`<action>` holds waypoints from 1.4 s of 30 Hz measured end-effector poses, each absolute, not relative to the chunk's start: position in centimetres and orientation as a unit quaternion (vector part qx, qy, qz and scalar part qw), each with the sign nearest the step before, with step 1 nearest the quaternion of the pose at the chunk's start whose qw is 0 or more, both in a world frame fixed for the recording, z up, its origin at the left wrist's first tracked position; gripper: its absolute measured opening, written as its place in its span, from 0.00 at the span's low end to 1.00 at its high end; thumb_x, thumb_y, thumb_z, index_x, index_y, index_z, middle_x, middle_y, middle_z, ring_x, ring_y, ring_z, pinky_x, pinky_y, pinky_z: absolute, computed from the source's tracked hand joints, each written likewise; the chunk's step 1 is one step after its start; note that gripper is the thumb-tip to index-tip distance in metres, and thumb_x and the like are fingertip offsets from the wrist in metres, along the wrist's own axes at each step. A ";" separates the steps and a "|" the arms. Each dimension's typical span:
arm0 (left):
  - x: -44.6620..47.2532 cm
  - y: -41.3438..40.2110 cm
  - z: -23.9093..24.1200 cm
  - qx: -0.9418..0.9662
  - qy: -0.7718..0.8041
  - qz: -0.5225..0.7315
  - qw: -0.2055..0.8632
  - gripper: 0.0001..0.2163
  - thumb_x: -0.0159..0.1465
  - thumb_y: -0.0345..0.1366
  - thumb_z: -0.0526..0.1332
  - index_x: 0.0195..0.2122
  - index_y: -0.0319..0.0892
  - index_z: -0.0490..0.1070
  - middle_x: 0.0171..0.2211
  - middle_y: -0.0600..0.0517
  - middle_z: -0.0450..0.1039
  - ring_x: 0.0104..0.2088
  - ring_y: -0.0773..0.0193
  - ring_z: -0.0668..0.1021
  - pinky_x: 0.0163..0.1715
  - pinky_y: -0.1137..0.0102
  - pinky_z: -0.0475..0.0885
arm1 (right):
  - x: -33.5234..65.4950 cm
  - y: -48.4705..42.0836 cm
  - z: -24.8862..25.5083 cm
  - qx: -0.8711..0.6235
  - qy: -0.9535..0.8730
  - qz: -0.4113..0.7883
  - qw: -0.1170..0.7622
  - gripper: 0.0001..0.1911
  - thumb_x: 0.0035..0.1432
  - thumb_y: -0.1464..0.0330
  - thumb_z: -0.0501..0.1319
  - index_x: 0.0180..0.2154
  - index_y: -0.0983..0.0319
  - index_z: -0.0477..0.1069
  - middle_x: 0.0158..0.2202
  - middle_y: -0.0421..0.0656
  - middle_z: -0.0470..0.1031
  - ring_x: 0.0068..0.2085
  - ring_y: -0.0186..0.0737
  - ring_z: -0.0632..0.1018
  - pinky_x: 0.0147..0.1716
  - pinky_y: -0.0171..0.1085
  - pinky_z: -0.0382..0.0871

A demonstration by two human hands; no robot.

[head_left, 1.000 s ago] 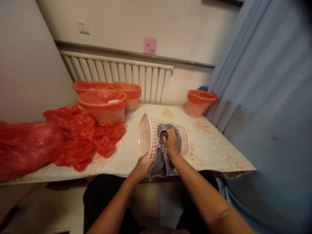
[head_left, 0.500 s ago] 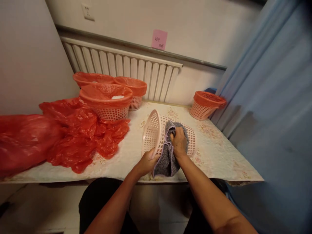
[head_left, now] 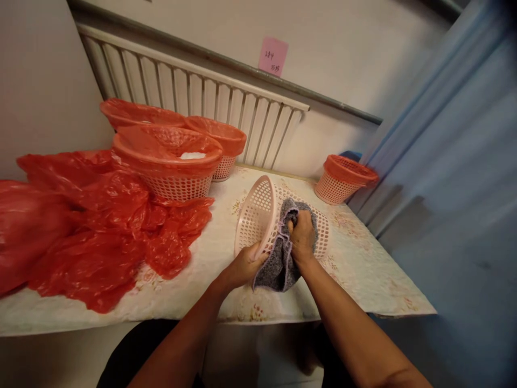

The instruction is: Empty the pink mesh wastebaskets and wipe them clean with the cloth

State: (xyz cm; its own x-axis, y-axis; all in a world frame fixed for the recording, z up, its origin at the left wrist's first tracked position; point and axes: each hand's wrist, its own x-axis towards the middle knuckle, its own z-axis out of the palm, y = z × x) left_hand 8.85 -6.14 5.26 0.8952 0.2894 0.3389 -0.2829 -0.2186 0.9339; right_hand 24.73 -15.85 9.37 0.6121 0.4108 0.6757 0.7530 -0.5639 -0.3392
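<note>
A pale pink perforated plastic basket lies on its side on the table, its mouth facing left. My left hand is closed on the lower part of its rim. Bunched in my right hand is a grey cloth with a light purple edge. The right hand presses the cloth against the basket's outer side wall, and a loose corner of the cloth hangs down between my hands. My right fingertips are partly hidden in the cloth's folds.
Several crumpled red plastic bags spread over the table's left side. Behind them stand baskets lined with red bags. Another red-lined basket is at the back right, beside a blue curtain. A radiator runs along the wall.
My view has shifted and tilted slightly, so the table appears nearer. Both hands keep their hold, and the cloth stays against about the same part of the basket's side.
</note>
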 end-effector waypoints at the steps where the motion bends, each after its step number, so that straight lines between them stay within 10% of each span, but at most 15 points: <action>1: 9.1 -5.8 5.3 0.745 0.004 0.230 0.626 0.17 0.66 0.39 0.55 0.52 0.38 0.71 0.48 0.47 0.76 0.49 0.56 0.77 0.52 0.63 0.69 | 24.9 -15.6 9.4 -0.843 -0.345 -0.274 0.308 0.05 0.58 0.71 0.51 0.36 0.59 0.64 0.36 0.43 0.66 0.36 0.42 0.66 0.35 0.38 0.59; 9: 9.8 -4.6 5.3 0.750 0.018 0.237 0.617 0.16 0.66 0.40 0.54 0.50 0.38 0.71 0.47 0.46 0.77 0.48 0.57 0.76 0.52 0.64 0.69 | 28.7 -17.5 9.8 -0.859 -0.329 -0.317 0.229 0.04 0.58 0.69 0.52 0.34 0.59 0.64 0.36 0.43 0.66 0.36 0.41 0.65 0.35 0.37 0.57; 24: 9.6 -4.4 3.4 0.755 -0.003 0.241 0.610 0.18 0.66 0.38 0.54 0.53 0.36 0.70 0.48 0.45 0.76 0.49 0.57 0.76 0.55 0.61 0.68 | 26.6 -21.4 6.6 -0.817 -0.230 -0.383 0.365 0.01 0.52 0.69 0.52 0.30 0.58 0.59 0.32 0.43 0.63 0.38 0.45 0.66 0.40 0.43 0.61; 42: 9.4 -5.7 1.1 0.799 -0.036 0.239 0.551 0.14 0.67 0.37 0.52 0.47 0.40 0.73 0.43 0.48 0.77 0.44 0.60 0.78 0.47 0.68 0.71 | 25.4 -11.4 17.0 -0.798 -0.426 -0.255 0.342 0.04 0.53 0.68 0.54 0.28 0.60 0.66 0.28 0.40 0.69 0.32 0.39 0.66 0.34 0.37 0.59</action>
State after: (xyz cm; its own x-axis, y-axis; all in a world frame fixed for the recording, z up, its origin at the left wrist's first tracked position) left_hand 9.38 -5.66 1.11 0.8833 0.2049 0.4216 -0.3210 -0.3910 0.8626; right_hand 25.42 -11.44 17.01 0.5060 0.5058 0.6987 0.8547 -0.4029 -0.3273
